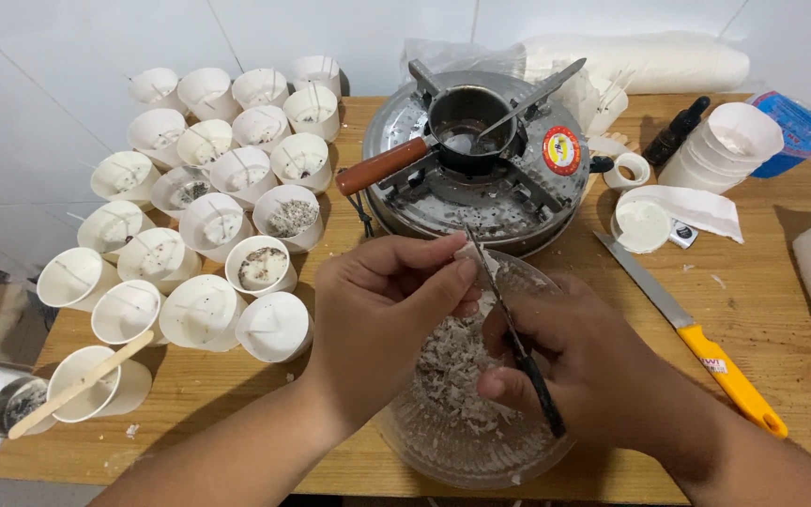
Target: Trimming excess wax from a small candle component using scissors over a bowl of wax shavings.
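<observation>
Small knife [515, 340]: long axis runs near-vertical in the view, tilted slightly, blade tip pointing up and away toward the stove, dark handle end pointing down toward the person. Blade thin, grey metal; handle black and slim. It sits over the clear glass bowl [424, 451] at the near edge of the wooden surface [781, 310]. Right hand [584, 361] is closed around the knife handle, fingers wrapped over it. Left hand [382, 310] is pinched shut on a small pale wax piece [474, 253], thumb and fingers meeting at the blade's upper end; the piece touches the blade. Bowl holds greyish-white wax shavings [448, 371], loosely heaped. Behind the bowl: round metal stove [405, 202] carrying a small dark pot [471, 122] with a reddish-brown handle pointing left, a spoon resting in it. A round red and yellow sticker [561, 150] sits on the stove top, right side. Left of the stove: a cluster of white paper cups [208, 221], several with wicks, a few with grey fill. Right of the bowl: a larger knife with orange handle [692, 333], lying diagonally, blade up-left. Far right rear: stack of white cups [720, 145], a dark dropper bottle [676, 131], a blue package [804, 127], partly cut off; print too small to tell.
</observation>
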